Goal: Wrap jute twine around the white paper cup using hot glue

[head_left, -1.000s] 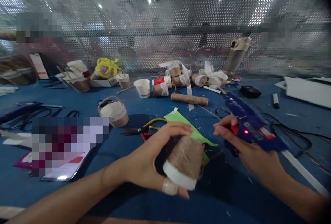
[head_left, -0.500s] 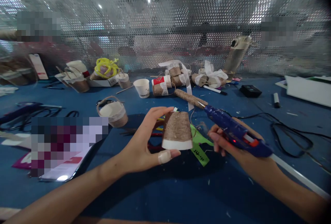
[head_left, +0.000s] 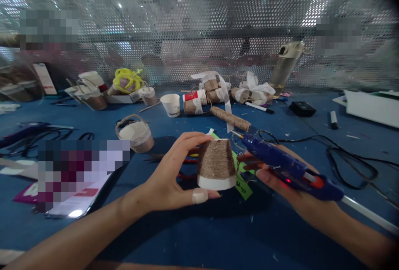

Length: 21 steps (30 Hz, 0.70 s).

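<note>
My left hand (head_left: 177, 174) grips an upside-down paper cup (head_left: 216, 164) between thumb and fingers. Brown twine is wound round most of it, and a white band shows at its rim. A pale bandage wraps the thumb. In my right hand (head_left: 274, 174) lies a blue glue gun (head_left: 280, 159), a red light glowing on its side and a white glue stick out of its back. Its nozzle points left, just above and right of the cup. Behind the cup lie a green strip (head_left: 245, 189) with writing and scissors (head_left: 187, 162), partly hidden by my left hand.
A roll of twine (head_left: 230, 119) lies beyond the cup. Farther back stand a white paper cup (head_left: 171, 105) and several twine-wrapped cups. A lace-trimmed basket (head_left: 137, 136) and a phone (head_left: 84, 191) are on the left. A black cable (head_left: 339, 166) curls at right.
The glue gun has moved left and slightly down, bringing its nozzle closer to the cup. My left hand and the cup have shifted slightly down and right.
</note>
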Tool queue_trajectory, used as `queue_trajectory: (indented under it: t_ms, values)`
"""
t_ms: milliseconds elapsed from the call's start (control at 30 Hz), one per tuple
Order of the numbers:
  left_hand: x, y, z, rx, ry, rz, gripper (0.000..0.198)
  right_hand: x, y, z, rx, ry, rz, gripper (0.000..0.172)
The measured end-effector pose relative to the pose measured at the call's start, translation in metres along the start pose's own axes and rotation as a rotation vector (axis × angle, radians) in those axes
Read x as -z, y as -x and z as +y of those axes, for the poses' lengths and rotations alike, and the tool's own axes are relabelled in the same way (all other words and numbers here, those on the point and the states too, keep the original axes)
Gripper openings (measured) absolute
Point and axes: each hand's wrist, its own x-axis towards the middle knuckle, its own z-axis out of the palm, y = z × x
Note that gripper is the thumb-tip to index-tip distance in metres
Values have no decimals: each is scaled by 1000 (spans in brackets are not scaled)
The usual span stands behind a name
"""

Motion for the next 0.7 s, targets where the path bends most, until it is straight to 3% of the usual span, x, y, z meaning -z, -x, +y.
queue_trajectory:
  t_ms: [133, 233, 367, 467, 700]
  values:
    - [1, 1, -1, -7, -10, 25, 91, 2, 3, 1, 98, 38, -93, 22]
    - [1, 1, -1, -6, -32, 29, 92, 3, 5, -1, 111, 38, -66, 21]
    - [2, 2, -1, -20, -47, 41, 92, 5, 7, -7, 81, 24, -37, 8]
    - [4, 3, -2, -37, -55, 62, 91, 7, 5, -11, 140, 76, -45, 17]
    - [5, 5, -4, -91, 8, 184, 85, 11, 1, -7, 238, 36, -238, 22]
